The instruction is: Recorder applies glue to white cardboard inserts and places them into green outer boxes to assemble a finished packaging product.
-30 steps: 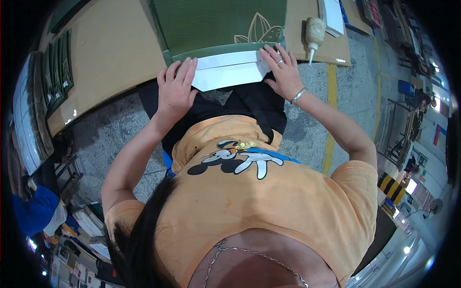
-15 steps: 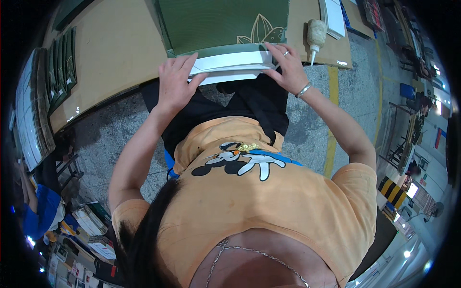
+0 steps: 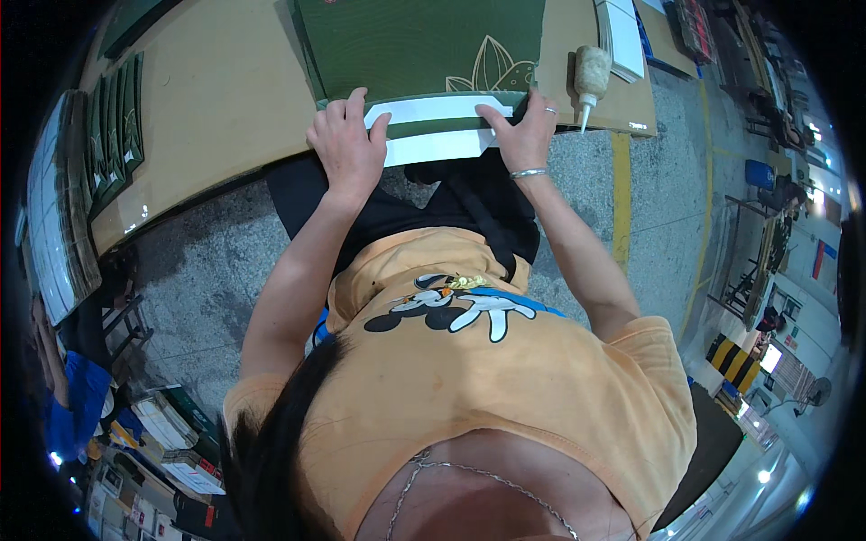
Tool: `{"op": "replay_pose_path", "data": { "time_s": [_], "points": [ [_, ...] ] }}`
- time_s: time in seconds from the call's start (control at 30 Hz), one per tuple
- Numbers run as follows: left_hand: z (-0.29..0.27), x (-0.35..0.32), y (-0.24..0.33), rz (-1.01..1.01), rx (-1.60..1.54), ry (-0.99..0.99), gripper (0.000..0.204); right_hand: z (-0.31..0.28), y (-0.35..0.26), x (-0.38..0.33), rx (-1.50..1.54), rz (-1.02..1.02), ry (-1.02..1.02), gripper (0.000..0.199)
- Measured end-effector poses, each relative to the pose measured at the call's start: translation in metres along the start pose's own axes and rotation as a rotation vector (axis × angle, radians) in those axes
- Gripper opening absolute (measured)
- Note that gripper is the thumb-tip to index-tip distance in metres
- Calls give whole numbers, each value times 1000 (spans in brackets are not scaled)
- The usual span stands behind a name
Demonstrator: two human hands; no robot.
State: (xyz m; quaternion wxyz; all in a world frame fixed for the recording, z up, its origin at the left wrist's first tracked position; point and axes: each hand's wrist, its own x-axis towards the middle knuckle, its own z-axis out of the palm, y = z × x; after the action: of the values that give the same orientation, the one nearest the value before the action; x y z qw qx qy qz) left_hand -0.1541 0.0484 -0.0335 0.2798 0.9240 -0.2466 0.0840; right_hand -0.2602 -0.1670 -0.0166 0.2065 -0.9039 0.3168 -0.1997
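A green cardboard box (image 3: 406, 54) with a gold leaf outline lies at the table's near edge. Along its near side runs a white strip (image 3: 437, 109), then a green band, then a white flap (image 3: 433, 148) that overhangs the table edge. My left hand (image 3: 347, 140) grips the left end of this side, fingers over the rim and thumb by the white strip. At the other end my right hand (image 3: 526, 135) pinches the corner, its thumb pressed on the strip and its fingers partly hidden behind the side.
A squeeze bottle (image 3: 591, 74) with a pointed nozzle lies right of the box on the brown table (image 3: 216, 81). Beyond it is a white stack (image 3: 620, 38). Several green folded pieces (image 3: 117, 122) stand at the left, beside a large bundle (image 3: 63, 207). A person in blue (image 3: 79, 397) is at far left.
The white strip and flap have spread apart, showing a green band between them. My left hand has shifted slightly right; my right thumb has moved up onto the strip, its forearm drawing inward.
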Motion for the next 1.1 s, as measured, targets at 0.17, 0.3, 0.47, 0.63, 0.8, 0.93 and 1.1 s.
{"op": "replay_pose_path", "data": {
  "time_s": [0.17,0.3,0.47,0.63,0.8,0.93,1.1],
  "points": [
    [-3,10,-4,30,11,32,44,-20,-21,27,55,136,-160,75],
    [-13,11,-12,-29,-131,9,44,-54,-55,53,146,153,-382,69],
    [-30,16,-15,-100,-474,-31,41,-66,-71,67,-1,-142,-187,68],
    [-67,37,-70,-143,-398,296,43,-63,-135,89,145,-128,-345,57],
    [-125,98,-209,-509,439,301,69,-13,-241,103,48,-235,-386,57],
    [-152,130,-284,-509,722,101,65,40,-302,127,-16,-283,-401,63],
    [-184,137,-298,-388,736,-168,58,84,-341,128,-45,-281,-450,65]
  ]
}}
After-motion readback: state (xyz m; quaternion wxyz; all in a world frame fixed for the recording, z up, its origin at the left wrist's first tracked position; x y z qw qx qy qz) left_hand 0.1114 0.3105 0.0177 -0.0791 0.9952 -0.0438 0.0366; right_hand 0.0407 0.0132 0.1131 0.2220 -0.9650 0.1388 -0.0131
